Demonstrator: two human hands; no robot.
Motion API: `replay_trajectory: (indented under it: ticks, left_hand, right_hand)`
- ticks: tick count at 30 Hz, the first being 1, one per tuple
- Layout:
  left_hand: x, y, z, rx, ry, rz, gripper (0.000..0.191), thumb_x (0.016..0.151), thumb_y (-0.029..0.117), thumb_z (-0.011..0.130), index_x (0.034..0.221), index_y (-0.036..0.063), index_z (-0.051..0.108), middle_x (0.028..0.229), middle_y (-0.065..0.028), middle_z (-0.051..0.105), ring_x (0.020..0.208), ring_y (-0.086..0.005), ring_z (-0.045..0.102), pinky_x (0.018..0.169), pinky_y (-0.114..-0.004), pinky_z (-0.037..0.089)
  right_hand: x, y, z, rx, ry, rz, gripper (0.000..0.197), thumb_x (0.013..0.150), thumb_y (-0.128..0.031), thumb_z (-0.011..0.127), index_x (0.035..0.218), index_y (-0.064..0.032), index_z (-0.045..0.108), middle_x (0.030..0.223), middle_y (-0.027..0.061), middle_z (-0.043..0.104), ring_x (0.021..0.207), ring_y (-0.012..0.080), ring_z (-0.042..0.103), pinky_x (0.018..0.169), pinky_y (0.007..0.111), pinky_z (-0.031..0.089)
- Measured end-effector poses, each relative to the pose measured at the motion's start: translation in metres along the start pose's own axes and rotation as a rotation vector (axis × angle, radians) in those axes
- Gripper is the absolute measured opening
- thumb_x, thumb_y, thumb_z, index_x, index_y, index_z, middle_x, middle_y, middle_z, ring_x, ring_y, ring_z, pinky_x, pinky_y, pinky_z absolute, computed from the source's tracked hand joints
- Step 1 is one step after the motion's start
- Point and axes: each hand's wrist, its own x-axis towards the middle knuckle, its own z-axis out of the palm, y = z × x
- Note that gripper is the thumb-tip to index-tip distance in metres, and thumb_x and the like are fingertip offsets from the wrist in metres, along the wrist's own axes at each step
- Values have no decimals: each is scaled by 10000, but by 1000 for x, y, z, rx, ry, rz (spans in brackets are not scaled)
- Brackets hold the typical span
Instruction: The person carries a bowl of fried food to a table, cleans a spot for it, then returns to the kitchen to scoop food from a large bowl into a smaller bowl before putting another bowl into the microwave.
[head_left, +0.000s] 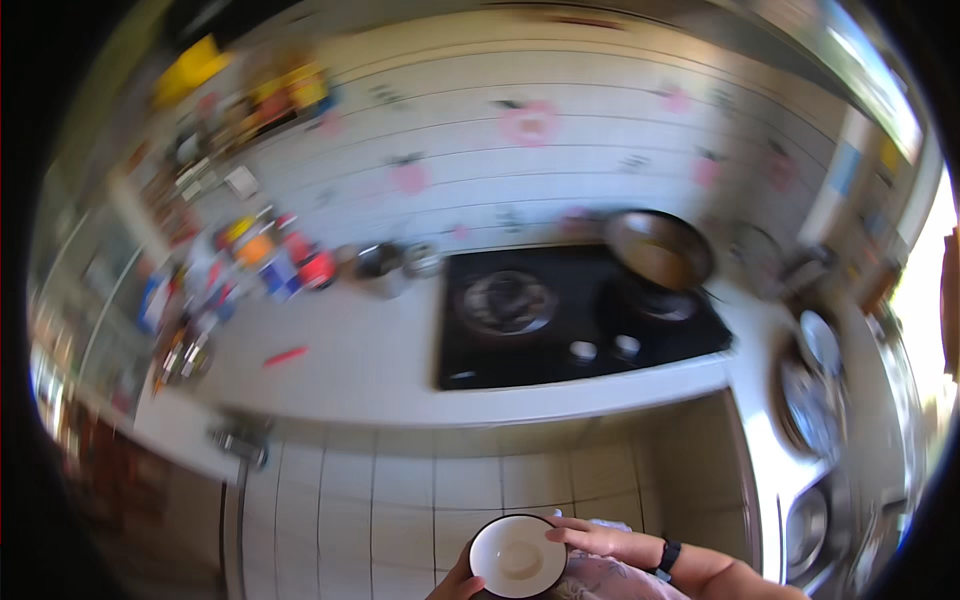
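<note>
Low in the view I hold a white bowl (517, 559) with a dark rim, its inside facing up and no food visible in it. My left hand (459, 583) grips its left side, the thumb over the rim. Fingers of my right hand (581, 536) rest on the bowl's upper right rim; a dark band (670, 556) circles that wrist. Patterned pinkish cloth (611, 577) shows below the right forearm. The undersides of the bowl and of my left fingers are hidden.
A black two-burner hob (517, 360) is set into the white counter (360, 390), with a wok (658, 251) on its right burner. Bottles and packets (281, 259) crowd the left. A red object (285, 355) lies on the counter. Rightward are a large pan (802, 405) and a sink (808, 529).
</note>
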Motion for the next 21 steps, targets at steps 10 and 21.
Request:
replay_trajectory:
  ticks: [10, 21]
  left_hand:
    - [-62, -16, -41, -307, 582, 304, 784, 742, 519, 511, 1270, 5, 244, 1236, -117, 365, 1136, -211, 356, 940, -344, 292]
    - [-96, 27, -183, -420, 903, 345, 811, 720, 581, 497, 1262, 19, 277, 1220, -107, 391, 1123, -213, 377, 937, -350, 303]
  right_hand:
    - [128, -25, 37, -38, -504, 76, 601, 871, -431, 385, 1280, -9, 263, 1137, 152, 488, 1020, 217, 496, 848, 318, 405]
    - [330, -67, 56, -404, -362, 274, 366, 893, -243, 405, 1188, -26, 393, 1023, 124, 564, 935, 184, 560, 766, 283, 463]
